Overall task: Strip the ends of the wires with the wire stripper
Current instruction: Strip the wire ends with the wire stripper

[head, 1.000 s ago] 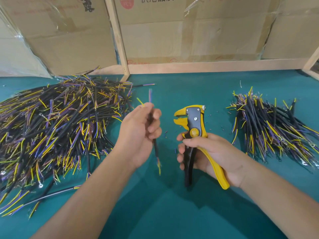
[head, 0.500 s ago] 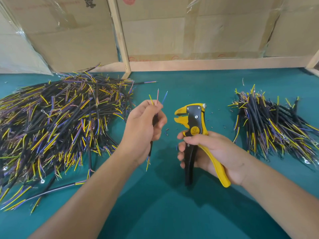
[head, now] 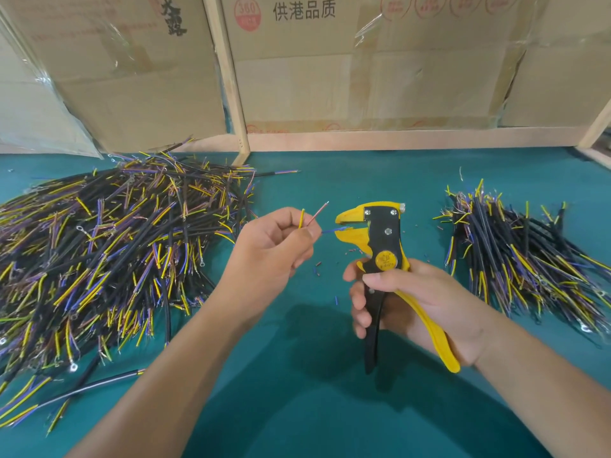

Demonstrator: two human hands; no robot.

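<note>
Head view shows the teal surface (head: 297,408) split into a big heap of wires (head: 109,252) on the left and a smaller pile (head: 522,259) on the right, probably waiting stock and finished pieces kept apart. Between them the right hand (head: 416,302) is wrapped around the handles of the wire stripper (head: 383,256), head up and jaws apart to receive a strand. The left hand (head: 274,256) pinches a cable with its cores fanned out so only the blue core (head: 329,231) reaches the jaws.

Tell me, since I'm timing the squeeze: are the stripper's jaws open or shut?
Open. The wire stripper shows a gap between its yellow jaws, and the blue wire tip reaches into that gap.
</note>
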